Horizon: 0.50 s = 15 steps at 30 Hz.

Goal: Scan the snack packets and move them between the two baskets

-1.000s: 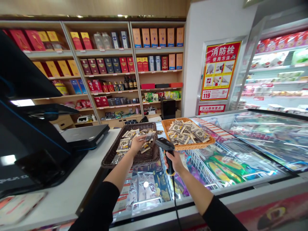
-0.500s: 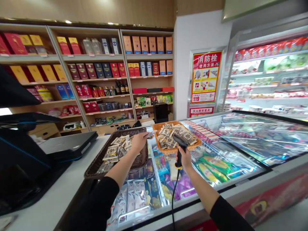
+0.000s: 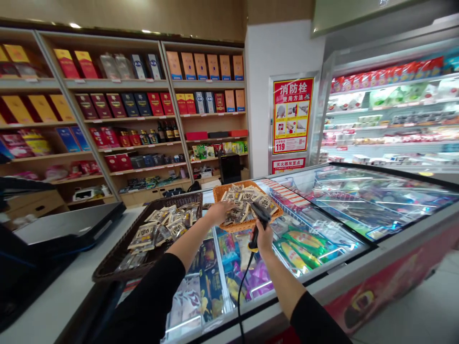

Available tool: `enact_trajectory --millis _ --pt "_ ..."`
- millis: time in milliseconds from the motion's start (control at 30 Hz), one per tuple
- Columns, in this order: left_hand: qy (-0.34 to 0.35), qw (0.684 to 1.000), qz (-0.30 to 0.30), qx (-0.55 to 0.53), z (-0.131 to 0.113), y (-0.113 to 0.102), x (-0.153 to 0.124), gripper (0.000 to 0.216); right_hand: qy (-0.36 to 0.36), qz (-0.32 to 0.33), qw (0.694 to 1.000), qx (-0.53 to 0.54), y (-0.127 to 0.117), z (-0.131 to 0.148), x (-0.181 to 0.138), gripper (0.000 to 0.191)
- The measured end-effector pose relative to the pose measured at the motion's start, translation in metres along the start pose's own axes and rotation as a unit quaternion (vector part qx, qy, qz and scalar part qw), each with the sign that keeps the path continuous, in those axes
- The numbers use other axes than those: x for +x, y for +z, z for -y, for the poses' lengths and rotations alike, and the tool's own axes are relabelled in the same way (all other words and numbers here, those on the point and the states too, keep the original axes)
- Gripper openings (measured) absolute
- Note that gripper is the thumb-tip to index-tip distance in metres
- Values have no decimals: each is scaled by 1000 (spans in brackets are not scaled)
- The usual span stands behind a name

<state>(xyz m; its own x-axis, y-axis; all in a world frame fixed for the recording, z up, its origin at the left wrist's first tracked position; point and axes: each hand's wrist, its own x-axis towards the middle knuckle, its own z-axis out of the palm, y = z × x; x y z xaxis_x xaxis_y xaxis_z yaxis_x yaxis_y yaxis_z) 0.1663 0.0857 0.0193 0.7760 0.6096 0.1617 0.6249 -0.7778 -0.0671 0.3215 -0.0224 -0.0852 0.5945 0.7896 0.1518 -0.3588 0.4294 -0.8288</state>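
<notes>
Small clear-and-beige snack packets with dark print (image 3: 247, 197) are heaped in an orange wicker basket (image 3: 229, 228). My left hand (image 3: 219, 212) reaches over the basket's left rim with its fingers stretched out at the packets; the fingertips are slightly blurred. In my right hand (image 3: 263, 236) is a black handheld barcode scanner (image 3: 261, 216), its head over the basket's front right part and its cable (image 3: 241, 296) hanging down. More of these packets (image 3: 163, 227) lie in a dark brown wicker basket (image 3: 107, 260) to the left, partly behind my left forearm.
Both baskets rest on a glass-topped chest freezer (image 3: 322, 267) full of frozen goods. A white counter (image 3: 64, 291) with a dark flat device (image 3: 89, 229) is at the left. Shelves of boxed bottles (image 3: 129, 105) line the back wall; a lit display fridge (image 3: 390, 114) stands right.
My left hand has moved right, from between the baskets to the orange one; the packet it held no longer shows in it. The view has turned right. The scanner stays in my right hand.
</notes>
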Motion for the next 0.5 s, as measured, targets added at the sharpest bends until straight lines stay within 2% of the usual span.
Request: enact_trajectory --millis 133,233,300,400,500 --pt "-109 993 -31 -17 38 -18 -54 52 -10 35 999 28 5 8 -14 38" --pt "-189 982 19 13 69 -18 -104 43 8 57 997 42 20 8 -26 40" --pt "-219 974 60 25 83 -12 -130 45 30 86 995 46 35 5 -35 41" --pt "-229 970 77 20 90 3 -150 57 58 153 986 38 60 -6 -47 41" --pt "-247 967 64 27 84 15 -149 66 70 181 981 28 75 -21 -58 41"
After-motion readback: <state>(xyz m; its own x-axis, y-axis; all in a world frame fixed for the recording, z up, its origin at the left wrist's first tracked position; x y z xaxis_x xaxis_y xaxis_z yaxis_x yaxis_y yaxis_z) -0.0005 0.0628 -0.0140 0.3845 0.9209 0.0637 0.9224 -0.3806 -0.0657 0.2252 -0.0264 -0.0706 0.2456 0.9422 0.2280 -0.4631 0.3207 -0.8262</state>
